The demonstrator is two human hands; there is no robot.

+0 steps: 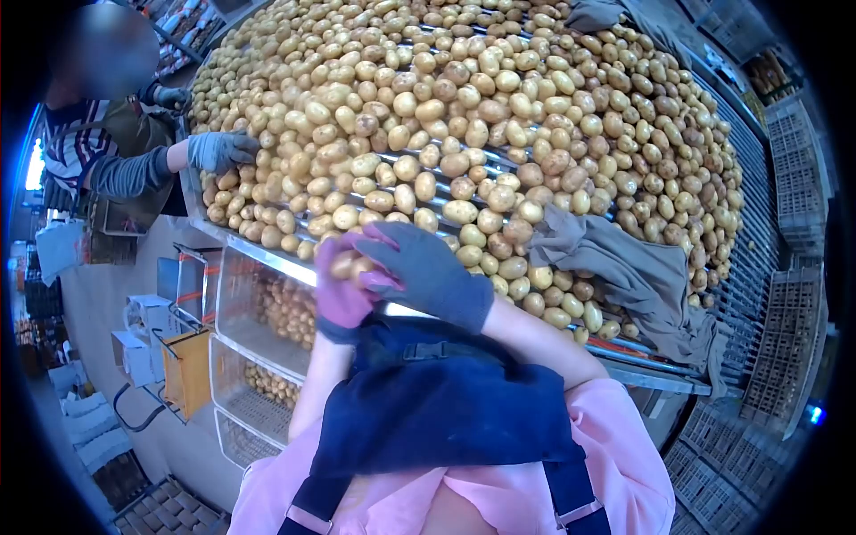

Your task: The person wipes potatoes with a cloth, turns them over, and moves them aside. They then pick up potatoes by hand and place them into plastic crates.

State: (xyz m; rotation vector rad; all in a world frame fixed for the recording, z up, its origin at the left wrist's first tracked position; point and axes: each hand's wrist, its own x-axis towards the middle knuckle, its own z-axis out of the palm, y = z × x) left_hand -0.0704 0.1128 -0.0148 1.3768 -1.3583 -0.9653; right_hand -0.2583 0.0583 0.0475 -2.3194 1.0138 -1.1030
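Observation:
My left hand, in a pink and grey glove slightly smeared by motion, is closed around a potato just past the near edge of the sorting table. My right hand, in a grey glove with pink on the fingers, reaches across from the right. Its thumb and fingers curl onto potatoes at the left hand, partly hiding them. Beyond both hands, a thick spread of yellow-brown potatoes covers the metal rollers.
A grey cloth lies over potatoes at the right. Across the left corner, a co-worker's gloved hand touches potatoes. Crates holding potatoes stand below the table's near edge. Stacked plastic crates line the right side.

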